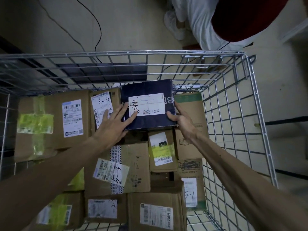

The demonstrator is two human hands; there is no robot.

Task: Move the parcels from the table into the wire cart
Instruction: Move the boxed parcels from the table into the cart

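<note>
Cart: wire cart [126, 52] holds many boxes [53, 124].
Hands: left hand [113, 125] lies flat on the dark parcel [150, 121]; right hand [179, 120] grips it.
Remaining: desk unseen.

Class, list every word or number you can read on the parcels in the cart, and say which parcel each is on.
"450", printed: white label on the dark blue box.
"010": small yellow-taped brown box.
"5-3", handwritten, seemingly: middle brown box.
Four handwritten digits on the dark blue box: unclear.
Barcodes and fine print everywhere: too small to read.
</note>
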